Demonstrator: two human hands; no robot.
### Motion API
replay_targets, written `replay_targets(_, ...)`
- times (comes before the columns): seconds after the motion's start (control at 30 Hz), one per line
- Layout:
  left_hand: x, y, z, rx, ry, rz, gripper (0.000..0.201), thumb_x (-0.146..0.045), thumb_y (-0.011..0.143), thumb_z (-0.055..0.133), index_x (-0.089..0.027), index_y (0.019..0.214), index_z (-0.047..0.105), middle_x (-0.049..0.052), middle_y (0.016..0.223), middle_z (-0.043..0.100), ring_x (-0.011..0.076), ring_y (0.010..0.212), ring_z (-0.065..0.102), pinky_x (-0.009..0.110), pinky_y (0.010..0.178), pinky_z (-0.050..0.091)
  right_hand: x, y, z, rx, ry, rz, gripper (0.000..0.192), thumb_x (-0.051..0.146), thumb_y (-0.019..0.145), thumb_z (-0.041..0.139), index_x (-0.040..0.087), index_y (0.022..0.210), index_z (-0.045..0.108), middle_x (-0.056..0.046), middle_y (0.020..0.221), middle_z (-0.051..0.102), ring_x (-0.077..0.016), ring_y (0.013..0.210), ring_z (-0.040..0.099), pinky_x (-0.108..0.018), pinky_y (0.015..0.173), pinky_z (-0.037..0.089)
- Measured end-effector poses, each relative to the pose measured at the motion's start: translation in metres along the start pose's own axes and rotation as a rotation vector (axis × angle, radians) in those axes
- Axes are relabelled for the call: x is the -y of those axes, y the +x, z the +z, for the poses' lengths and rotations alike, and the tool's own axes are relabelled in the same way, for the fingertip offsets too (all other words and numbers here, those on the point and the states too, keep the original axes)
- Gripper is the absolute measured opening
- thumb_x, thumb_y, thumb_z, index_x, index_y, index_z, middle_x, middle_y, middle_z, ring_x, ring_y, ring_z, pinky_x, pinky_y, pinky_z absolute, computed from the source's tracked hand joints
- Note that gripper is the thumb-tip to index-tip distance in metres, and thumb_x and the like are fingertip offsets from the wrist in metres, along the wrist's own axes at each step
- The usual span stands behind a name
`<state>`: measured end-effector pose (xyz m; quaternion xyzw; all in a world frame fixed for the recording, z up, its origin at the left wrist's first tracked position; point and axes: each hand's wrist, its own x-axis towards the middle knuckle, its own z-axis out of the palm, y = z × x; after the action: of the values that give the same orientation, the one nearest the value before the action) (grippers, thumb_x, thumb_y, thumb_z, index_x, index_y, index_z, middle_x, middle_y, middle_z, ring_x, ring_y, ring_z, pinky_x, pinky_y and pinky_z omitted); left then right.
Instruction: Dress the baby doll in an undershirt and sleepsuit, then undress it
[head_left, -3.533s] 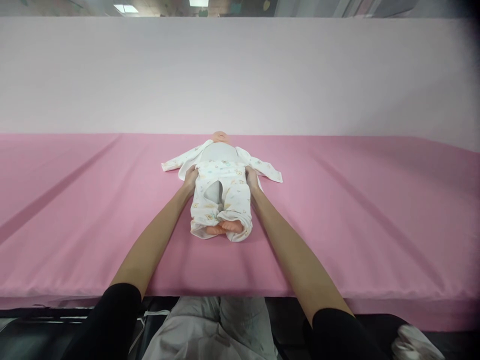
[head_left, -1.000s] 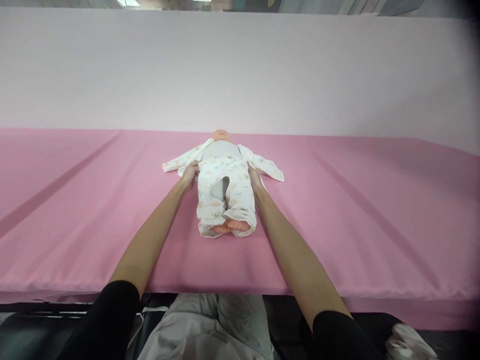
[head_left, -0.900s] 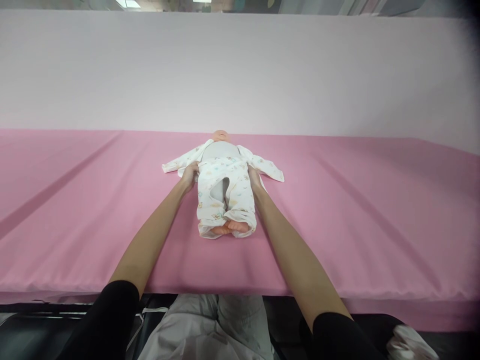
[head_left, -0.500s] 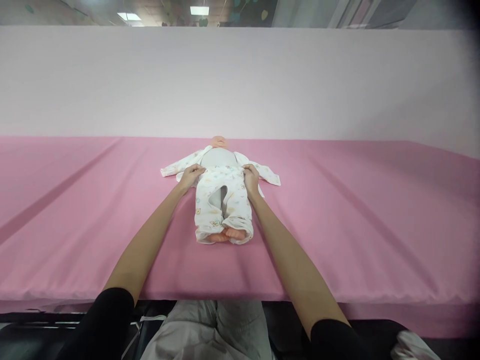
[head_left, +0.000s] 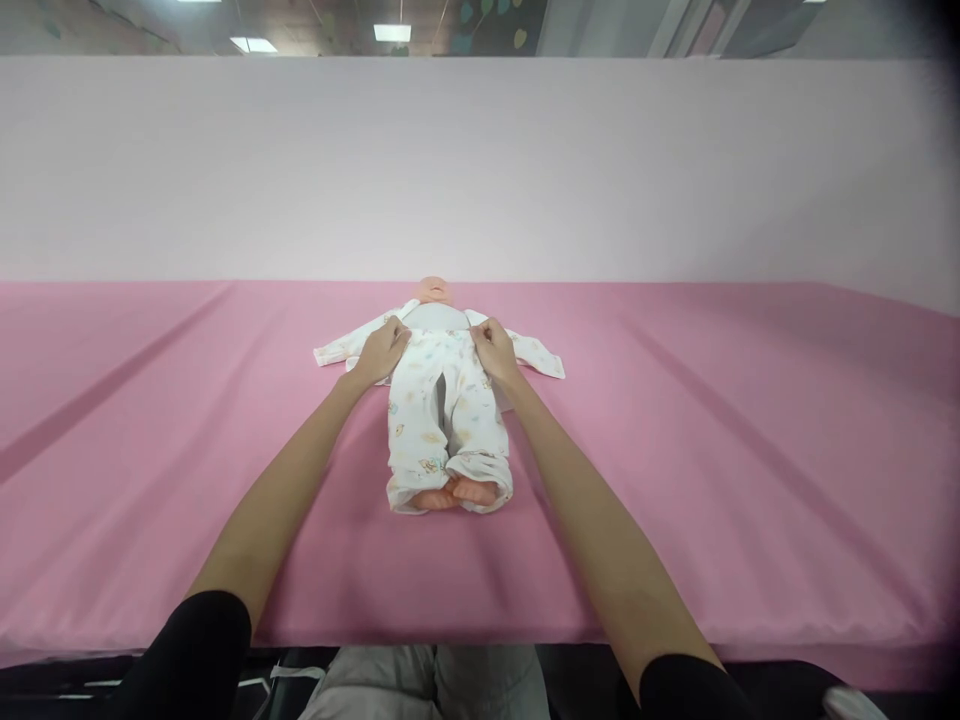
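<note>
Atop the pink cloth (head_left: 675, 450), pinching the printed trousers (head_left: 412, 400) by the waistband (head_left: 439, 337) with left hand (head_left: 382, 350) and right hand (head_left: 493, 350) — one at each side, curling narrowly over the fabric. Covering the lower half of the doll (head_left: 435, 290), with bare feet (head_left: 474, 491) at the near end. Probably handling light, soft and limp, hardly slipping; best gathering at the side edges, away from the crotch slit (head_left: 441, 398) — likely sagging there.

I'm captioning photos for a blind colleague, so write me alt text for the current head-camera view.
A person's left hand and right hand hold the waistband of white patterned trousers on a doll lying on its back on a pink covering, feet toward the viewer. Printed sleeves spread to either side; a pale panel stands behind.
</note>
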<state>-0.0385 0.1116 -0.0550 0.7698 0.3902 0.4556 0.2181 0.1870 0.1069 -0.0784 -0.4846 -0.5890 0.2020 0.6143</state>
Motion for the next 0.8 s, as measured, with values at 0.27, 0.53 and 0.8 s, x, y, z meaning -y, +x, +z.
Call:
replay_targets(0.27,0.017,0.028,0.016,-0.185,-0.019,-0.225,0.017,-0.027,0.087,0.05,-0.022,0.074,0.04,-0.003,0.059,0.039,0.0177,0.066,0.044,0.029,0.07,0.027,0.0,0.025,0.003,-0.004,-0.312,0.173,0.02,0.03,0.085,0.052,0.023,0.068,0.042,0.003,0.061,0.047,-0.0163,0.063,0.042,-0.031,0.071,0.033)
replay_targets(0.53,0.04,0.037,0.025,-0.215,-0.199,-0.477,0.018,-0.028,0.082,0.053,-0.019,0.071,0.042,-0.001,0.074,0.048,0.0137,0.072,0.043,0.026,0.07,0.033,-0.018,0.028,0.012,-0.052,-0.109,0.354,0.027,0.028,0.077,0.061,0.018,0.056,0.046,0.004,0.059,0.045,-0.0116,0.062,0.042,-0.025,0.065,0.035)
replay_targets(0.8,0.049,0.014,0.016,-0.077,-0.14,-0.49,0.039,-0.054,0.077,0.055,-0.017,0.063,0.053,0.003,0.068,0.057,0.0171,0.07,0.049,0.029,0.069,0.035,-0.008,0.012,0.003,0.038,-0.067,0.549,0.035,0.041,0.084,0.053,0.02,0.058,0.047,0.0,0.062,0.054,-0.0138,0.061,0.049,-0.026,0.06,0.039)
